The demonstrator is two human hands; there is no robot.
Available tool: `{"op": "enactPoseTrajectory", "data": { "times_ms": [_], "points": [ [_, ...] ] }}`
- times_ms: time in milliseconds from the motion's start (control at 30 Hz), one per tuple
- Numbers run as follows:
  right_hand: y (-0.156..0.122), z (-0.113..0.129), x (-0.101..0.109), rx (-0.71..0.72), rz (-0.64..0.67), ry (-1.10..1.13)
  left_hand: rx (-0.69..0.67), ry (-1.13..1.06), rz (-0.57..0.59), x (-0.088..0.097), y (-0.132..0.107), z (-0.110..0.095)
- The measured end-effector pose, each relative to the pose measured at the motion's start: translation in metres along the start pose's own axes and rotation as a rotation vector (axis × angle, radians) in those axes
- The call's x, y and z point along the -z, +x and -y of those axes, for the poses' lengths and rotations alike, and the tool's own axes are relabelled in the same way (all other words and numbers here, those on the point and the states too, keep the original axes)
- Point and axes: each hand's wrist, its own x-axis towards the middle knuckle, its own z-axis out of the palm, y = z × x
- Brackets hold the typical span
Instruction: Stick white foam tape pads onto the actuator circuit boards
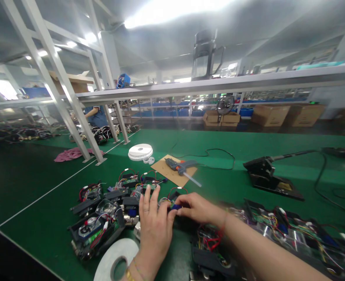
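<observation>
My right hand (197, 208) pinches a small blue piece (176, 207) between thumb and fingertips. Beside it, my left hand (154, 228) has its fingers stretched forward over black assemblies, its thumb tip close to the blue piece; whether it touches is unclear. Whatever lies under both hands is mostly hidden. To the left are several black-cased assemblies (87, 232) with wires, circuit boards and clear plastic parts. Another black assembly (209, 259) with red wires sits below my right wrist. A large white tape roll (104, 261) lies by my left wrist.
A hot glue gun (175, 166) rests on cardboard (160, 166). White reels (140, 151) lie behind the assemblies. At right stands a soldering iron holder (266, 175) with a cable, near more wired assemblies (289, 234). A metal shelf frame (69, 97) rises at left; another person (97, 115) is beyond.
</observation>
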Motion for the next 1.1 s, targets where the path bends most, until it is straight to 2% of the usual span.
{"op": "enactPoseTrajectory", "data": {
  "times_ms": [67, 133, 200, 267, 367, 500, 600, 700, 833, 1000, 1100],
  "points": [
    [0.0, -0.003, -0.001, -0.01, -0.021, 0.039, 0.035, -0.032, -0.053, 0.024, -0.015, 0.018],
    [-0.001, -0.006, -0.002, -0.013, -0.029, 0.075, 0.047, -0.018, -0.073, 0.049, -0.041, 0.038],
    [-0.001, -0.009, -0.003, -0.011, -0.02, 0.109, 0.093, 0.068, -0.031, 0.069, -0.073, 0.055],
    [-0.001, -0.01, -0.006, -0.003, -0.002, 0.139, 0.157, 0.2, 0.061, 0.079, -0.101, 0.063],
    [-0.001, -0.007, -0.008, 0.011, 0.027, 0.17, 0.182, 0.361, 0.183, 0.075, -0.125, 0.059],
    [-0.003, 0.0, -0.009, 0.008, 0.052, 0.176, 0.103, 0.478, 0.238, 0.062, -0.13, 0.044],
    [-0.005, 0.003, -0.008, -0.005, 0.056, 0.171, 0.104, 0.432, 0.258, 0.061, -0.139, 0.043],
    [-0.006, 0.003, -0.007, -0.01, 0.055, 0.189, 0.056, 0.33, 0.276, 0.064, -0.155, 0.05],
    [-0.005, 0.0, -0.008, -0.028, 0.038, 0.234, 0.155, 0.26, 0.271, 0.063, -0.171, 0.056],
    [-0.005, -0.003, -0.011, -0.052, 0.0, 0.337, 0.181, 0.235, 0.332, 0.067, -0.17, 0.055],
    [-0.005, -0.007, -0.014, -0.051, -0.046, 0.418, 0.049, 0.234, 0.337, 0.083, -0.155, 0.052]
  ]
}}
